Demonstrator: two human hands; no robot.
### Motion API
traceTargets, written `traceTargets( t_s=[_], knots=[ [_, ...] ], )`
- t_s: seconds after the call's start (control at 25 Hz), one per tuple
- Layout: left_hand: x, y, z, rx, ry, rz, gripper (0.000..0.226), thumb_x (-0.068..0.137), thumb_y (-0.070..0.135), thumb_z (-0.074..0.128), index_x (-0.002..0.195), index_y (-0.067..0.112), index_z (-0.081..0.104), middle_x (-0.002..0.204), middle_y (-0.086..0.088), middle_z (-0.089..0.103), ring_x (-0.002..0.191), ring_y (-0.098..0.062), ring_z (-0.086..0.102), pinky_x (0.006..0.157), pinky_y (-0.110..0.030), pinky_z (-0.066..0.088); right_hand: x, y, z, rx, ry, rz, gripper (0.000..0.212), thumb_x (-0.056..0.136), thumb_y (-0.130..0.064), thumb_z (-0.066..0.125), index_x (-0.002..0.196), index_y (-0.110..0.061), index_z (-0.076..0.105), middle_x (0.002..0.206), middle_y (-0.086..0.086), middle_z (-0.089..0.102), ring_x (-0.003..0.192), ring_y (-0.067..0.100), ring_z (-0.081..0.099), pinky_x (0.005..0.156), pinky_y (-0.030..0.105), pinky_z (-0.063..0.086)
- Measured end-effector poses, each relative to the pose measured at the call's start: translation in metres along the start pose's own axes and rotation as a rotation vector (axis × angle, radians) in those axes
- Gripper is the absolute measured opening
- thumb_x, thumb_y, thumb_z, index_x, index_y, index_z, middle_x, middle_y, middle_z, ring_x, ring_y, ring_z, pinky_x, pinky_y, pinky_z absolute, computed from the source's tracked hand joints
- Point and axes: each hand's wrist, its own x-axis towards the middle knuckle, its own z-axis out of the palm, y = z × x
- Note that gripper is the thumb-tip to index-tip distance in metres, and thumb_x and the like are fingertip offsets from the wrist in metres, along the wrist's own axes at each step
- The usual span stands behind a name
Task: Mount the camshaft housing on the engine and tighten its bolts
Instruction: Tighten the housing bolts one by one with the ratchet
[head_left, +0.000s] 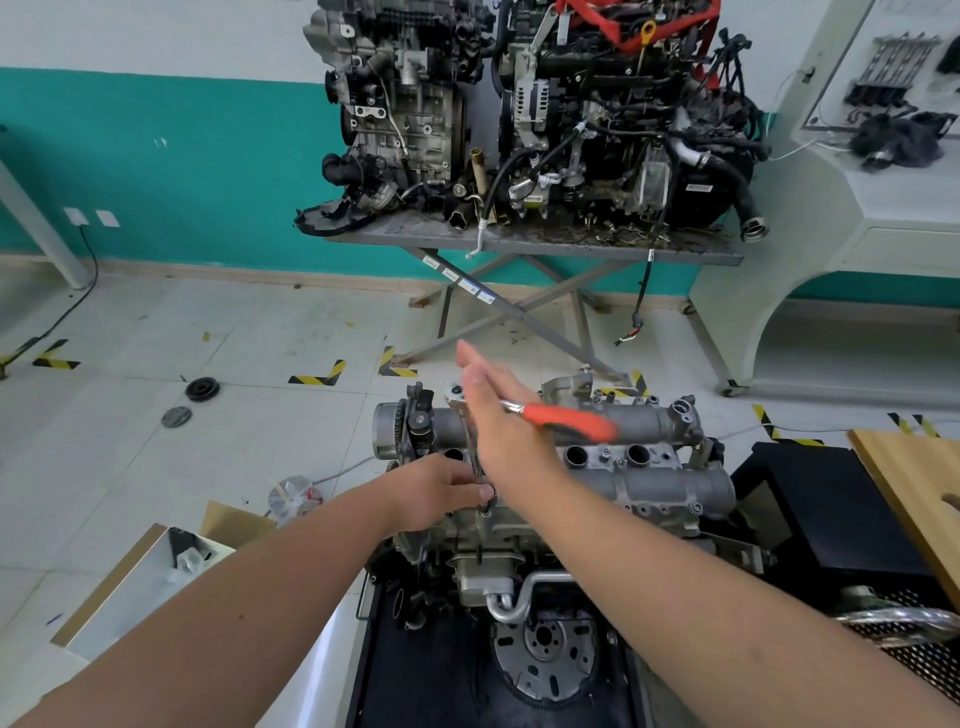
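Two bare, sleeveless forearms; no gloves.

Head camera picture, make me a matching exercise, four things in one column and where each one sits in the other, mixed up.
Things:
1. ratchet wrench
2. flywheel
3. cardboard box
4. black pulley

Places:
A. on the floor tiles, far left
B. low on the near end of the engine
C. over the camshaft housing, under the right hand
D. on the floor beside the left forearm

Pairs: 1-C, 2-B, 3-D, 4-A
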Motion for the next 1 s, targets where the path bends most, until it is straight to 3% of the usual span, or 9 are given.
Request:
traceTargets(
  t_s=[0.12,0.28,0.36,0.48,0.6,0.68,0.84,0.92,1.0],
  knots=[
    [-0.004,0.004,0.0,0.015,0.009,0.019,0.02,0.092,0.042,0.056,0.079,0.033,0.069,0.073,0.006,0.063,0.064,-0.014,0.052,0.072,-0.043,0.053,0.01,0.007,-0.013,-0.727,-0.057,-0.72,0.022,0.096,-0.019,0.063,0.113,-0.012,0.075,0.124,0.005,0.069,0.109,0.024,0.063,0.092,0.033,0.051],
    [-0.007,0.008,0.001,0.021,0.018,0.056,0.036,0.1,0.042,0.054,0.111,0.011,0.067,0.098,-0.016,0.07,0.082,-0.028,0.063,0.086,-0.04,0.053,0.029,-0.018,-0.019,-1.308,-0.307,-0.859,0.018,0.097,-0.028,0.062,0.097,-0.012,0.069,0.094,0.005,0.067,0.083,0.028,0.061,0.073,0.038,0.045],
    [-0.008,0.011,0.002,-0.034,0.06,-0.004,0.039,0.097,0.045,0.057,0.108,0.01,0.069,0.093,-0.017,0.069,0.076,-0.023,0.058,0.082,-0.038,0.05,0.029,-0.028,-0.017,-1.458,-0.369,-0.788,0.041,0.097,-0.052,0.048,0.104,-0.014,0.062,0.093,0.005,0.063,0.083,0.027,0.058,0.071,0.038,0.041],
    [-0.007,0.009,0.003,0.004,0.082,-0.112,0.046,0.095,0.05,0.058,0.118,0.011,0.066,0.119,-0.014,0.067,0.108,-0.027,0.063,0.1,-0.041,0.047,0.031,-0.038,-0.012,-1.559,-0.494,-0.647,0.072,0.09,-0.073,0.019,0.122,-0.017,0.051,0.103,0.007,0.058,0.091,0.027,0.055,0.069,0.038,0.034],
    [-0.006,0.007,0.004,-0.021,0.089,-0.077,0.049,0.095,0.05,0.059,0.116,0.007,0.066,0.117,-0.015,0.067,0.109,-0.029,0.062,0.098,-0.04,0.048,0.035,-0.046,-0.016,-1.56,-0.613,-0.581,0.063,0.095,-0.069,0.023,0.13,-0.02,0.044,0.11,0.009,0.054,0.097,0.029,0.054,0.069,0.038,0.034],
    [-0.005,0.006,0.003,-0.044,0.078,-0.05,0.035,0.094,0.049,0.06,0.103,0.018,0.072,0.092,-0.008,0.069,0.088,-0.026,0.063,0.081,-0.035,0.05,0.038,-0.05,-0.017,-1.565,-0.673,-0.544,0.055,0.098,-0.064,0.026,0.128,-0.023,0.045,0.11,0.008,0.053,0.096,0.028,0.054,0.067,0.037,0.035],
    [0.002,-0.001,0.001,-0.051,0.042,-0.062,0.021,0.091,0.055,0.061,0.091,0.039,0.073,0.062,0.012,0.056,0.06,-0.007,0.049,0.065,-0.029,0.038,0.048,-0.058,-0.006,-1.603,-0.694,-0.427,0.041,0.1,-0.058,0.036,0.091,-0.024,0.058,0.079,-0.004,0.055,0.069,0.018,0.053,0.053,0.028,0.029],
    [0.003,-0.003,0.001,-0.036,0.027,-0.067,0.025,0.087,0.061,0.06,0.1,0.044,0.072,0.067,0.014,0.065,0.059,-0.001,0.052,0.068,-0.027,0.043,0.053,-0.058,0.0,-1.471,-0.646,-0.188,0.041,0.1,-0.051,0.046,0.079,-0.018,0.057,0.069,-0.002,0.058,0.061,0.017,0.054,0.05,0.028,0.031],
    [0.003,-0.006,0.003,-0.019,0.032,-0.063,0.031,0.082,0.068,0.058,0.101,0.046,0.07,0.063,0.014,0.061,0.056,-0.002,0.051,0.068,-0.028,0.043,0.052,-0.056,-0.001,-0.971,-0.582,0.236,0.031,0.1,-0.031,0.053,0.082,-0.008,0.061,0.064,0.001,0.069,0.058,0.017,0.064,0.052,0.026,0.042]
  ],
)
